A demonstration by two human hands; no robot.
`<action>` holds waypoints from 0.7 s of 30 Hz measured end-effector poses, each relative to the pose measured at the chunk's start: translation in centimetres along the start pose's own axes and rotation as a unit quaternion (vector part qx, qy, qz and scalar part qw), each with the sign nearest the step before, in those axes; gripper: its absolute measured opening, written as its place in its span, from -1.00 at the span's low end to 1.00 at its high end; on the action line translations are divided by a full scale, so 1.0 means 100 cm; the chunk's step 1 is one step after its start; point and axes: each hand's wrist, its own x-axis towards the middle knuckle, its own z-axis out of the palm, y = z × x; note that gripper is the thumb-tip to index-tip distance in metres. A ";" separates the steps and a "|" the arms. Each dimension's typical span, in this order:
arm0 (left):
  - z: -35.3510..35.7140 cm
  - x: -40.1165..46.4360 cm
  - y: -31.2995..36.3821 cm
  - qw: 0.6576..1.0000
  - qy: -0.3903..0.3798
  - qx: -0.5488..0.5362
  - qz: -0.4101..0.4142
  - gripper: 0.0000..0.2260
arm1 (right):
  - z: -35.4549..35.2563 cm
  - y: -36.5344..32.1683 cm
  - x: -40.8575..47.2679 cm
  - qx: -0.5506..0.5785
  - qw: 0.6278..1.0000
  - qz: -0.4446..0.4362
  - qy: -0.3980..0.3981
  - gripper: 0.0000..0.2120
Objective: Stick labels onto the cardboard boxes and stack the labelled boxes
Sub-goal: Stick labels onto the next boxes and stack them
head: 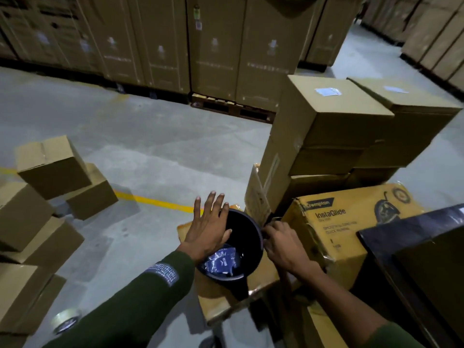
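A black bucket point(244, 237) stands on a flat cardboard box point(213, 297) in front of me, with blue and white labels point(222, 262) lying in its bottom. My left hand point(208, 227) hovers over the bucket's left rim with its fingers spread and straight. My right hand point(281, 244) is at the bucket's right rim with its fingers curled; what they pinch is hidden. Two stacked cardboard boxes at the right carry white labels, one point(327, 91) and another point(399, 90), on their tops.
Unlabelled cardboard boxes point(52, 167) are piled on the floor at the left, with a tape roll point(66, 320) lying near them. A yellow printed box point(351, 222) and a dark box point(414, 259) stand at the right. Tall cartons on pallets point(213, 46) line the back.
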 end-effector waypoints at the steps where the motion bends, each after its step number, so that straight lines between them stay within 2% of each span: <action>1: -0.003 0.003 0.007 1.000 0.009 0.003 0.010 -0.36 | -0.004 0.002 -0.002 0.002 1.000 0.004 0.016 -0.65; 8: -0.033 0.021 0.073 0.994 0.055 0.019 0.092 -0.33 | -0.045 0.035 -0.055 -0.030 0.991 0.059 0.118 -0.44; 21: -0.120 0.042 0.263 0.944 0.158 0.014 0.289 -0.28 | -0.130 0.130 -0.225 -0.076 0.927 0.224 0.291 -0.50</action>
